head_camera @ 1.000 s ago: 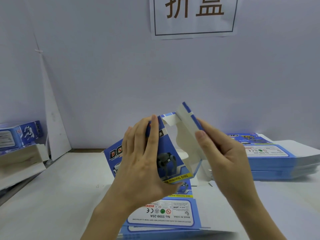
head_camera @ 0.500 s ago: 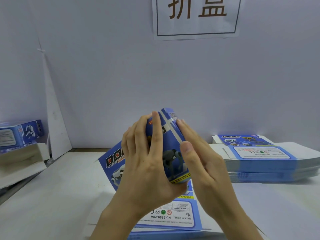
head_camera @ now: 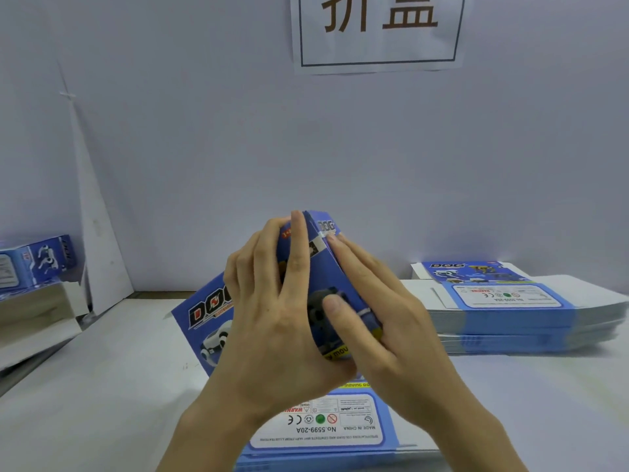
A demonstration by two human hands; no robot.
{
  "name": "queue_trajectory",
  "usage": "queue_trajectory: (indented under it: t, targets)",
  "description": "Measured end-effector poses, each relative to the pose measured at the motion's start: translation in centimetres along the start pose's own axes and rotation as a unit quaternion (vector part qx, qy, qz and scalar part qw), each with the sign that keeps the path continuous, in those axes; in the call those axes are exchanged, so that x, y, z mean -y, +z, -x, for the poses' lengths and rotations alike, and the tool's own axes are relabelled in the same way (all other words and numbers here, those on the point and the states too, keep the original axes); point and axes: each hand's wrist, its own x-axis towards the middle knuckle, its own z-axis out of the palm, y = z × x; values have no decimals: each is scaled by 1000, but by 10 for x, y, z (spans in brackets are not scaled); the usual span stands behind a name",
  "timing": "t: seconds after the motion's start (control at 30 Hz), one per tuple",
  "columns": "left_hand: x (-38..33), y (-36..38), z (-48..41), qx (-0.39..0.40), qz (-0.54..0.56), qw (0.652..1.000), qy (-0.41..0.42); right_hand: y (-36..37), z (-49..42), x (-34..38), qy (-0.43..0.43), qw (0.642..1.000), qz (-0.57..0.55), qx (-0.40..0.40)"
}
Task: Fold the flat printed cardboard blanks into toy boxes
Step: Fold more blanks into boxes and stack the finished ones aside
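A blue printed toy box [head_camera: 320, 267] with "DOG" lettering stands tilted above the table, held between both hands. My left hand [head_camera: 272, 321] wraps its left face, fingers spread upward along it. On the right side, my right hand [head_camera: 377, 318] presses its fingers flat against the closed end flap, with the thumb on the front panel. Below them lies a stack of flat blue blanks [head_camera: 320, 427], label side up. A second stack of blanks [head_camera: 510, 308] sits on the table at the right.
A finished blue box [head_camera: 37, 260] lies on a raised white ledge at the far left. A white cardboard wedge [head_camera: 98, 240] leans in the left corner. A paper sign [head_camera: 377, 32] hangs on the wall behind. The white table [head_camera: 102, 386] spreads to the left.
The white end flap that stood open a second ago has been folded shut by my right hand, which now presses on it. The box has tilted slightly left.
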Motion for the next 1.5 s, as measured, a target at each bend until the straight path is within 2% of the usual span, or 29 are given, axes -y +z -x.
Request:
queue_trajectory:
  t: [0.13, 0.33, 0.43, 0.6, 0.67, 0.73, 0.8, 0.87, 0.9, 1.0, 1.07, 1.17, 1.23, 1.33, 1.5]
  targets:
    - [-3, 2, 2, -7, 10, 998, 54, -1, 3, 6, 18, 1000, -16, -7]
    - [-10, 10, 7, -41, 47, 997, 40, -6, 2, 12, 8, 999, -20, -28]
    - [-13, 15, 9, -43, 50, 997, 29, -12, 2, 9, 20, 999, -27, 9]
    - [-6, 13, 6, -56, 72, 995, -39, -32, 0, -12, 100, 994, -35, 40]
    - [-7, 12, 6, -46, 94, 994, -22, -44, -3, -18, 140, 985, -85, 62]
    - [-7, 5, 4, -21, 156, 987, -1, -52, -4, -22, 116, 988, -87, 46]
    - [-2, -4, -1, 2, 225, 974, -6, -59, -4, -22, 42, 998, -51, -2]
    - [5, -12, -3, 15, 307, 951, -38, -66, -3, -17, -23, 999, -45, -13]
    - [5, -16, -4, 25, 365, 927, -79, -68, -2, -14, -46, 997, -54, -10]
    - [-5, -18, -2, 58, 543, 801, -245, -64, -1, -6, -78, 993, -90, 4]
    - [-13, -12, 0, 43, 568, 780, -258, -52, 0, -4, -68, 986, -152, -17]
    - [-25, -6, 2, 16, 591, 760, -271, -38, 0, -9, -6, 970, -224, -91]
    - [-28, -6, 2, -5, 587, 764, -269, -35, -1, -13, 27, 964, -251, -81]
    - [-24, -5, 3, -37, 566, 781, -260, -33, 0, -13, 33, 962, -269, -33]
    - [-12, -1, 6, -28, 542, 804, -243, -29, -2, -8, 24, 964, -263, -28]
